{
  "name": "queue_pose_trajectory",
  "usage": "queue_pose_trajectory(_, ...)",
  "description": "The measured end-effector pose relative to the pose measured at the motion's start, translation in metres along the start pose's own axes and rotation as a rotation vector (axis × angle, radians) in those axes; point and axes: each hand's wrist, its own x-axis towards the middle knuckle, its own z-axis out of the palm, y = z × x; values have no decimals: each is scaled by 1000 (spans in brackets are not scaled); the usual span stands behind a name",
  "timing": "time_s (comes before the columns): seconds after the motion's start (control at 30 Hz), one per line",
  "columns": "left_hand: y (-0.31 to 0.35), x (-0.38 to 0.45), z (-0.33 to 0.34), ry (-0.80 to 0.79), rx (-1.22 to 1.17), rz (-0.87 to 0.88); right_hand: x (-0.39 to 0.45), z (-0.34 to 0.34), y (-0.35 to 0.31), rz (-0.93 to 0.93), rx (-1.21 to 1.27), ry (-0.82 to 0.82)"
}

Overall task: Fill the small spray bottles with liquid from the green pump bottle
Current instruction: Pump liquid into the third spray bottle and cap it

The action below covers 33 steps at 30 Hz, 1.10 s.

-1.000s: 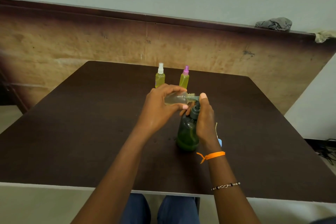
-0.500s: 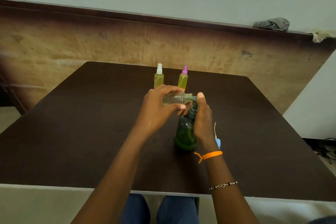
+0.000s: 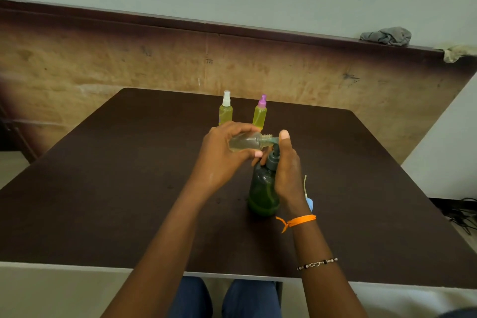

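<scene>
Left hand grips clear bottle; right hand clasps green pump bottle.

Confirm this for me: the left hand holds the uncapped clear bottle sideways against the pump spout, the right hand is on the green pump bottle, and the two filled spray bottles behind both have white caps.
Not quite. In the head view only one filled spray bottle has a white cap; the other filled spray bottle has a purple cap. The rest stands: the left hand holds the clear bottle sideways at the spout, and the right hand is on the green pump bottle.
</scene>
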Motion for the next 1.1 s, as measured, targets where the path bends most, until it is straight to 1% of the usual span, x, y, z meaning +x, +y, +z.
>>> queue_pose_trajectory(0.1,0,-1,0,-5,13,4,1,0,-1,1,-9,66)
queue_pose_trajectory(0.17,-1,-1,2,-9,25,8,0,1,0,-26,-75,128)
queue_pose_trajectory(0.23,-2,-1,3,-7,23,2,-1,1,-1,-60,-114,154)
queue_pose_trajectory(0.33,-3,-1,3,-6,11,2,0,1,-1,-69,-103,137)
queue_pose_trajectory(0.43,0,-1,1,-10,-20,-1,1,1,2,13,-29,93)
queue_pose_trajectory(0.53,3,-1,-1,-15,-23,-7,0,3,1,22,-3,46)
queue_pose_trajectory(0.63,2,-2,0,-14,-2,0,-1,2,-4,14,-37,103)
queue_pose_trajectory(0.77,-1,-2,3,-5,10,-14,-5,1,-9,-59,-110,158)
queue_pose_trajectory(0.87,-1,-3,3,-8,-4,-21,-6,1,-9,-55,-95,144)
queue_pose_trajectory(1.0,4,-3,1,-8,-42,-38,-6,2,-7,18,-41,98)
queue_pose_trajectory(1.1,5,-4,0,-13,-55,-43,-6,2,-9,30,-38,99)
